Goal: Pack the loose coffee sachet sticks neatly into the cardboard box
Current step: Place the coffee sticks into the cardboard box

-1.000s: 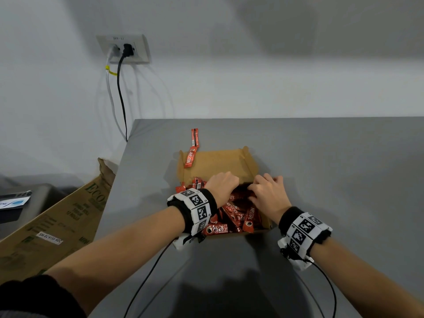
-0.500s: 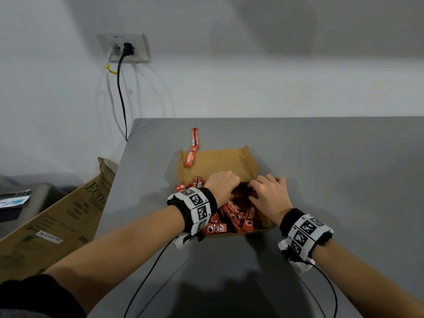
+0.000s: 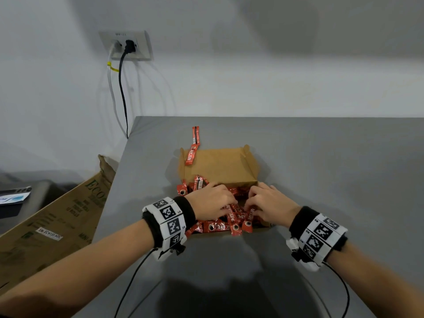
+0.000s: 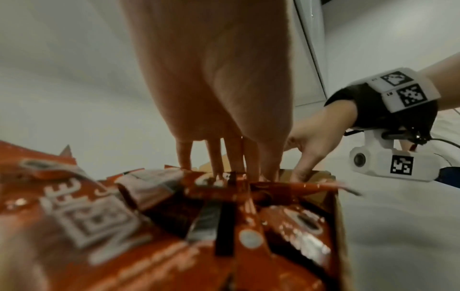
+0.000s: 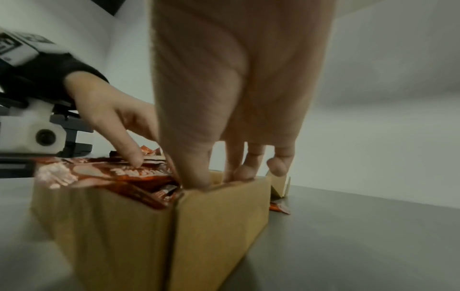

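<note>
We press red coffee sachet sticks point(image 3: 230, 220) into brown cardboard box point(image 3: 218, 166): left hand point(image 3: 210, 201) fingers straight, flat on pile; right hand point(image 3: 267, 206) fingers bent over 3 o'clock wall, grip unclear. Square overhanging 6 o'clock ends first; stray sticks point(image 3: 195, 135) at 12 o'clock remain.

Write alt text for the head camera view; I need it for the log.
Both hands, left hand and right hand, press down on a heap of red coffee sachet sticks in an open cardboard box on a grey table. One sachet lies across the box's far left corner, another on the table beyond.

Hands point(image 3: 241, 203) hide most sachets point(image 3: 231, 222)
</note>
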`<state>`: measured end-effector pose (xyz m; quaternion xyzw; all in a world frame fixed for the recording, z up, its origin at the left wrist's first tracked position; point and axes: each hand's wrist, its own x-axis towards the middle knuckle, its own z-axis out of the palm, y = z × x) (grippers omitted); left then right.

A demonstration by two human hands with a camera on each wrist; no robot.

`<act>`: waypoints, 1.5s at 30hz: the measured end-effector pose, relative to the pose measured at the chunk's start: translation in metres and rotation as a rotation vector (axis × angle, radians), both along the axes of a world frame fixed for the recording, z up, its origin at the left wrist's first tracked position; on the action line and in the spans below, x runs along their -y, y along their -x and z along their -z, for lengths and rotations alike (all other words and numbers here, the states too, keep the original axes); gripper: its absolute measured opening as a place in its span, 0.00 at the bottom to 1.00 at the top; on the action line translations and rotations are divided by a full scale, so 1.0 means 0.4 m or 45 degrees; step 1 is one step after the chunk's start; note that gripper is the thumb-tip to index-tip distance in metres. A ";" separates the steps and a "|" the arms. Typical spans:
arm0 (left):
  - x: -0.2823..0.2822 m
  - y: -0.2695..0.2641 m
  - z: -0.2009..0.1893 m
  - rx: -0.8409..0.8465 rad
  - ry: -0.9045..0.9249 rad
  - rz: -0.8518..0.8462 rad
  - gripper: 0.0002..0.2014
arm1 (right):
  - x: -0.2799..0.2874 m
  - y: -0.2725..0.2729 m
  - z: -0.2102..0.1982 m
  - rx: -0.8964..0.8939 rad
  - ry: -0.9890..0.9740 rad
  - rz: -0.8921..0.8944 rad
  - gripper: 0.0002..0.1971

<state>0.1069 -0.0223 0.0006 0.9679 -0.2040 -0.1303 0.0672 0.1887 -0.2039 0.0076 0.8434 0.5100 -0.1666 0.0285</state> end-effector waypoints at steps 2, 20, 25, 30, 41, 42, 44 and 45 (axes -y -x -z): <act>-0.002 0.004 0.007 -0.002 -0.044 0.007 0.20 | -0.005 -0.006 -0.005 -0.027 0.011 -0.010 0.10; -0.004 0.005 0.017 -0.077 0.008 0.006 0.20 | 0.004 -0.033 -0.015 -0.094 -0.114 -0.022 0.06; -0.006 0.005 0.032 -0.045 0.022 -0.015 0.21 | 0.013 -0.046 -0.051 -0.360 -0.649 0.438 0.09; -0.006 0.004 0.027 -0.063 0.011 -0.010 0.21 | -0.008 -0.036 -0.041 -0.380 -0.687 0.478 0.11; -0.009 0.004 0.029 -0.064 0.040 -0.005 0.20 | -0.027 -0.033 -0.025 -0.567 -0.691 0.508 0.05; -0.009 0.004 0.029 -0.060 0.039 -0.005 0.20 | -0.029 -0.031 -0.027 -0.587 -0.725 0.517 0.06; -0.010 0.004 0.030 -0.058 0.043 -0.006 0.20 | -0.030 -0.025 -0.029 -0.637 -0.804 0.552 0.09; -0.010 0.005 0.030 -0.059 0.046 -0.005 0.20 | -0.032 -0.022 -0.030 -0.665 -0.835 0.566 0.14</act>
